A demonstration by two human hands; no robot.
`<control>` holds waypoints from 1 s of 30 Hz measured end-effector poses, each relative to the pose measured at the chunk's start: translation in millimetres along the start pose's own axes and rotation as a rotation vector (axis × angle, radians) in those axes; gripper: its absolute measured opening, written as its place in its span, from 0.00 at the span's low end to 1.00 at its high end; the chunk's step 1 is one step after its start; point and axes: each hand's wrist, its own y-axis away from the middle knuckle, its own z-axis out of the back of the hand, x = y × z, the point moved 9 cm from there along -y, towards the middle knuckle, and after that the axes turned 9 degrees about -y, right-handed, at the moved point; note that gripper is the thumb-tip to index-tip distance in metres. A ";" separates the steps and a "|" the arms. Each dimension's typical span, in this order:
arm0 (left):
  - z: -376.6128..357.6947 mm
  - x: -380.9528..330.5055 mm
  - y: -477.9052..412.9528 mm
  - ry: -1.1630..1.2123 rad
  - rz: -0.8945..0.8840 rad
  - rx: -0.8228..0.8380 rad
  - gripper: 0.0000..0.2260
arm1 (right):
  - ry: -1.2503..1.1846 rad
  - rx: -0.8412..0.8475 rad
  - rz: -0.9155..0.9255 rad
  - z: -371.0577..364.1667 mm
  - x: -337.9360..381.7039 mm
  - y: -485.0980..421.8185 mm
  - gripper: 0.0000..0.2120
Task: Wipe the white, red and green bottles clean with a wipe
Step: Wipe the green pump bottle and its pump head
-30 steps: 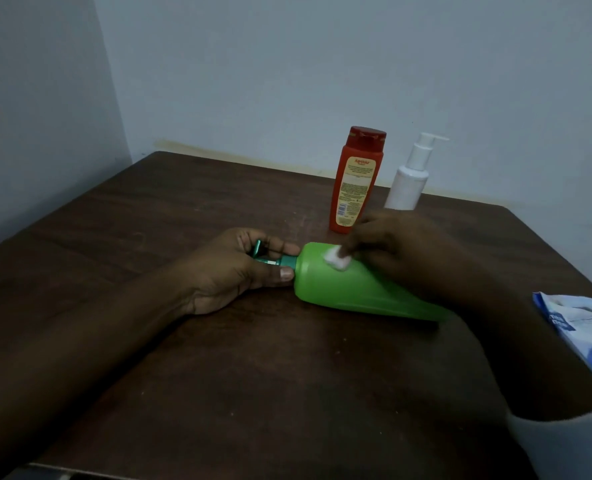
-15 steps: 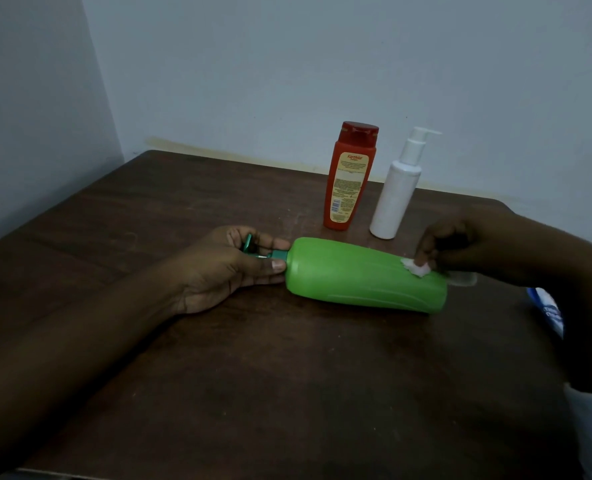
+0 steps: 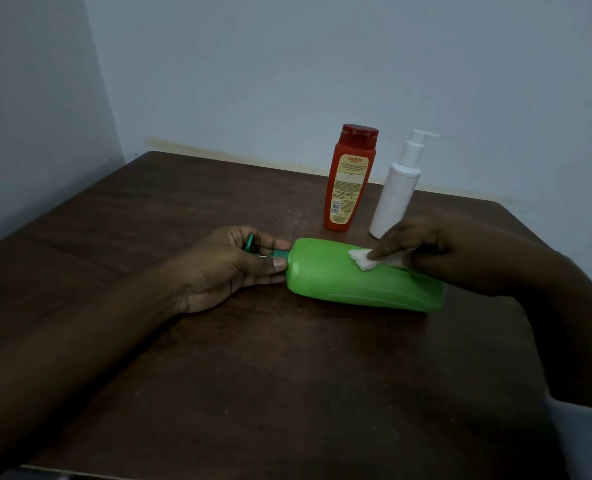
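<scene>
Green bottle [image 3: 364, 275] lies on its side on the dark wood tabletop [image 3: 218, 375], about mid-table, cap end pointing left, base to the right. Left hand [image 3: 225, 268] is at the cap end: its fingers [image 3: 274, 263] curl round the dark green cap [image 3: 251, 243] and neck, gripping them, thumb tip against the bottle's shoulder. Heel of hand and forearm rest on the tabletop.

Right hand [image 3: 436, 251] comes in from the right, over the bottle's base half. Its fingers [image 3: 391, 245] pinch a small crumpled white wipe [image 3: 364, 259] and press it onto the upper side of the green bottle, roughly mid-length. Wipe touches the bottle; part of it is hidden under the hand. Right wrist covers the bottle's far base corner.

Red bottle [image 3: 351, 181] stands upright behind the green one, near the back edge, red cap on, pale label facing the camera. White bottle [image 3: 396, 192] with pump top stands upright just right of the red one, close but apart. Its foot is partly hidden by the right hand.

White sleeve [image 3: 585, 441] at lower right corner. Plain pale walls [image 3: 287, 64] behind and at left.
</scene>
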 end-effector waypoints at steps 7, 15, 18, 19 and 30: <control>1.9 -0.9 -1.1 -0.003 -0.005 -0.002 0.16 | -0.028 0.047 0.044 7.4 -5.7 10.4 0.25; -1.4 1.1 -1.5 -0.022 -0.015 0.035 0.11 | 0.150 -0.143 0.072 -3.2 5.4 -12.8 0.11; 0.6 -0.9 -1.6 -0.012 -0.012 0.020 0.12 | 0.136 -0.188 0.049 -0.5 6.2 -18.1 0.10; 1.1 -1.6 -1.6 -0.009 -0.010 0.013 0.13 | 0.138 -0.173 -0.006 2.5 -1.6 -16.9 0.10; -0.5 -0.5 -0.5 0.000 -0.014 0.012 0.11 | 0.121 -0.170 -0.001 -4.2 10.4 -15.6 0.10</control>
